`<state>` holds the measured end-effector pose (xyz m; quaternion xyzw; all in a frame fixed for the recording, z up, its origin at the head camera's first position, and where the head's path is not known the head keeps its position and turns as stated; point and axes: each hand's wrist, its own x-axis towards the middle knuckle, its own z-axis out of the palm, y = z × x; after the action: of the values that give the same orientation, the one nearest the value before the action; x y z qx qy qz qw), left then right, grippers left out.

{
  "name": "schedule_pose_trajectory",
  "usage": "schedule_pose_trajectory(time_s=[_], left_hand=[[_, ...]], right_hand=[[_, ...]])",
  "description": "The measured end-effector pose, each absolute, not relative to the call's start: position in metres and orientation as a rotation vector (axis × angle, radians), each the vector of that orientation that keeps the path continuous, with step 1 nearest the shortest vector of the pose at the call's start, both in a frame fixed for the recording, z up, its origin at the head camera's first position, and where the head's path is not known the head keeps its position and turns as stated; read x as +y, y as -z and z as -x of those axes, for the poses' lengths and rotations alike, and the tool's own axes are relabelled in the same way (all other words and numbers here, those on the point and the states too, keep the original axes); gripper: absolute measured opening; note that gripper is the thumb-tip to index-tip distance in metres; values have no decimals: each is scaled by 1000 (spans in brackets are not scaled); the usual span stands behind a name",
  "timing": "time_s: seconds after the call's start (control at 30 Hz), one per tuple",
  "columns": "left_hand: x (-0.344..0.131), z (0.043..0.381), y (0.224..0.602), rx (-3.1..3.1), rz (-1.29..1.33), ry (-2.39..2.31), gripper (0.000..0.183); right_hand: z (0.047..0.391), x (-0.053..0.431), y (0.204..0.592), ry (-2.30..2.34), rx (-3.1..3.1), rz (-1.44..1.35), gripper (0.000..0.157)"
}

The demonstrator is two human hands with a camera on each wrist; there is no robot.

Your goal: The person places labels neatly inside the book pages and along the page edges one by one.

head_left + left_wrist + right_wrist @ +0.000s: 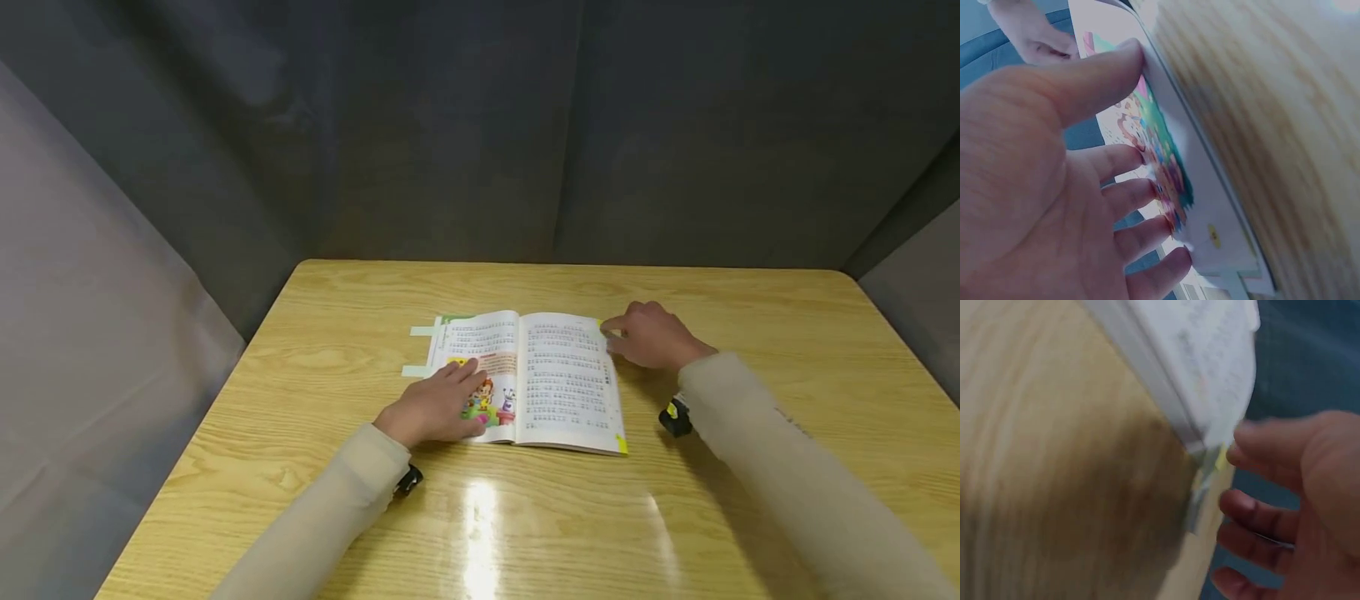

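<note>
An open white paperback book with printed text [566, 375] is being supported by the light yellow wood-grain desk [787, 333], with its spine pointing towards the far edge and its place lying a little nearer the left edge than the right. The book's left page is being touched by the bare left hand [438, 404], whose fingers are being held extended and spread, partly over a colourful cartoon picture [487, 392]. The upper outer corner of the right page, the one towards the desk's far right corner, is being pinched between the thumb and forefinger of the bare right hand [652, 336]; its other fingers are being held loosely bent. Two pale green flat strips [416, 370] are being shown projecting from the book towards the desk's left edge. Both forearms are being covered by cream-coloured long sleeves [795, 475], and small black wrist devices [675, 418] are being worn beneath. The space behind the desk's far edge is being closed off by a dark grey fabric curtain [450, 133]
</note>
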<state>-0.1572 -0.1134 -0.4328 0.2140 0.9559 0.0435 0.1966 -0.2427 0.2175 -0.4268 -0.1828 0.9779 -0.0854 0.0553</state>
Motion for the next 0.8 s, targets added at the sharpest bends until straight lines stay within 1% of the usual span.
schedule_pose_trajectory(time_s=[0.07, 0.13, 0.3, 0.4, 0.63, 0.8], left_hand=[[-113, 157, 433, 2674, -610, -135, 77], [-112, 158, 433, 2673, -623, -148, 77], [-110, 158, 432, 2680, -620, -144, 77], [-110, 158, 431, 2683, -619, -141, 77], [-109, 159, 429, 2685, -627, -139, 77], [-110, 158, 430, 2679, -625, -148, 78]], right_hand=[[240, 214, 430, 194, 2971, 582, 42], [239, 211, 432, 149, 3007, 591, 40], [236, 206, 432, 121, 3115, 678, 24], [237, 203, 431, 124, 3120, 703, 19], [242, 204, 435, 121, 3127, 709, 15], [242, 204, 440, 161, 3105, 703, 21]])
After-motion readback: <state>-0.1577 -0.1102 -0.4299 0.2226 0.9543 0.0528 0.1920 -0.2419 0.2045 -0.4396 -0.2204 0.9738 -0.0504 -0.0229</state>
